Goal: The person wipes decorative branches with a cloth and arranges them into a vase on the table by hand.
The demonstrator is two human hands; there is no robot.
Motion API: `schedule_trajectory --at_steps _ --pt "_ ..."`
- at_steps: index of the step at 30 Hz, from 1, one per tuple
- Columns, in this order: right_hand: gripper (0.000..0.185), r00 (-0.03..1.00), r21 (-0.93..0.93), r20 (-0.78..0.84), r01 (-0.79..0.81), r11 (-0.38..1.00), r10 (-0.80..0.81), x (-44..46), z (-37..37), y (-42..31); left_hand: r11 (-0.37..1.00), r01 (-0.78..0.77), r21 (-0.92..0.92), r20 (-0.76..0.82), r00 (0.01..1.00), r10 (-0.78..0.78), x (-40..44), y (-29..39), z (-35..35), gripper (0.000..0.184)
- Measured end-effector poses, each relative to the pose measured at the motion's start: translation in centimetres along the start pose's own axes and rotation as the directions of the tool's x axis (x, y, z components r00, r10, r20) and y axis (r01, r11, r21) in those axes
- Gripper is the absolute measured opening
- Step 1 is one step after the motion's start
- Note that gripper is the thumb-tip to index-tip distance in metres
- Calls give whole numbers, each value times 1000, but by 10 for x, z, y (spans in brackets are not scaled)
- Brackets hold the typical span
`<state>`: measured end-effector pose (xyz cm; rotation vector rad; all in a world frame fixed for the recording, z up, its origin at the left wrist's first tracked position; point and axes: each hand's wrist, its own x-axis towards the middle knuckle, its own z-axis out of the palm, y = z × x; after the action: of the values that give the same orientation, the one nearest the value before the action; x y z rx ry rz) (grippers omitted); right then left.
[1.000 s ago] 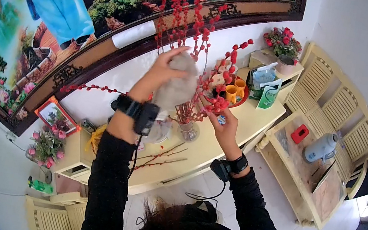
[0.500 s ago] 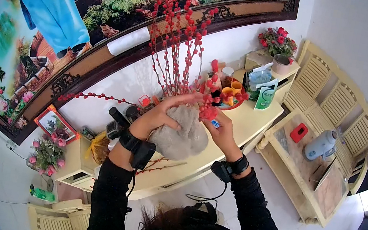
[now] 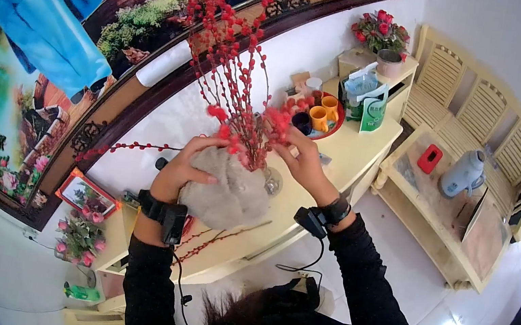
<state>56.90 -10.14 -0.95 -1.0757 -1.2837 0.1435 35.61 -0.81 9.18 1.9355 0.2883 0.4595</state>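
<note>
My left hand (image 3: pixel 183 165) is closed on a grey, fuzzy, bunched piece like soft cloth or plush (image 3: pixel 228 193), its thumb lying across the top. Red fluffy tufts (image 3: pixel 276 124) show above and beside it. My right hand (image 3: pixel 307 165) pinches at these tufts on the right; its fingertips are partly hidden. Just behind both hands, tall branches with red berries (image 3: pixel 236 83) rise from a glass vase (image 3: pixel 273 182), whose lower part is partly covered by the grey piece. Loose berry twigs (image 3: pixel 212 244) lie on the cream cabinet (image 3: pixel 305 222) below.
A red tray with orange mugs (image 3: pixel 320 117) stands right of the branches, near a green packet (image 3: pixel 372 114). Further right, a low table (image 3: pixel 403 217) bears a thermos (image 3: pixel 462 174) and a red object (image 3: pixel 430 158). Left are a framed picture (image 3: pixel 88 194) and pink flowers (image 3: pixel 83 236).
The view has shifted slightly. Both hands and the grey piece have moved a little left and lower. The red tufts now sit in front of the berry stems, and the glass vase shows.
</note>
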Motion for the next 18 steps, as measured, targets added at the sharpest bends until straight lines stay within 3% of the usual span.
schedule_trajectory --at_steps 1,2,3,6,12,15,18 --pt "17 999 17 28 -37 999 36 3 -1 -3 999 -14 35 -56 998 16 -7 -2 -2 63" --pt "18 999 -30 -4 37 999 -37 7 0 -2 997 -26 72 -107 994 34 -12 -2 -2 62" --pt "19 994 -81 -33 103 991 -106 11 2 -1 993 8 -114 -182 983 -29 -14 -2 2 57" --pt "19 980 -151 -68 173 973 -185 21 8 -3 928 46 -369 -198 972 -127 -9 19 10 57" --pt "17 961 -266 -23 258 929 -274 54 25 4 912 -12 -410 -348 926 -145 5 44 19 51" --pt "16 967 -238 42 255 937 -253 74 31 6 926 -8 -378 -310 943 -118 11 31 -2 50" --pt "17 967 -167 85 252 953 -241 92 36 9 965 -34 -258 -381 922 -69 21 32 -7 49"
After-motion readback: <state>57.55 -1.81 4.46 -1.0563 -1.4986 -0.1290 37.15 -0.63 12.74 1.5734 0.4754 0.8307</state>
